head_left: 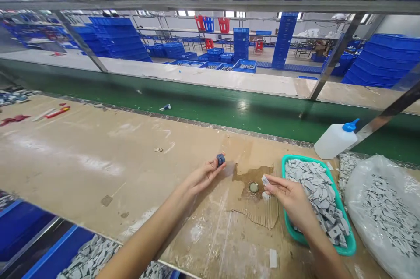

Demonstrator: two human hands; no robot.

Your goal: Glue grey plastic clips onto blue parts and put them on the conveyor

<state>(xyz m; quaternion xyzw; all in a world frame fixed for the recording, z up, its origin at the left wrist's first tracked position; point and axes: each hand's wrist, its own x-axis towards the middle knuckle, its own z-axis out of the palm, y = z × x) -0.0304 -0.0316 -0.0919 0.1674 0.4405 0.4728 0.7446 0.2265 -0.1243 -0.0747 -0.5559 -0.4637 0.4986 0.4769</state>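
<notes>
My left hand [207, 175] pinches a small dark blue-grey piece [220, 159] above the worktable. Between the thumb and fingers of my right hand [288, 196] is a small white piece [265, 180]. A round bottle cap [253, 187] lies on a torn, wet-stained sheet of cardboard [262, 215], just left of my right fingertips. Close to my right hand, a green basket [351, 244] holds a heap of flat white-grey pieces [315, 187].
A white bottle with a blue tip [336, 141] stands behind the basket. To its right sits a clear plastic bag [356, 187] of grey pieces. A green conveyor belt [210, 101] runs along the table's far edge. Blue bins [75, 248] stand below at left.
</notes>
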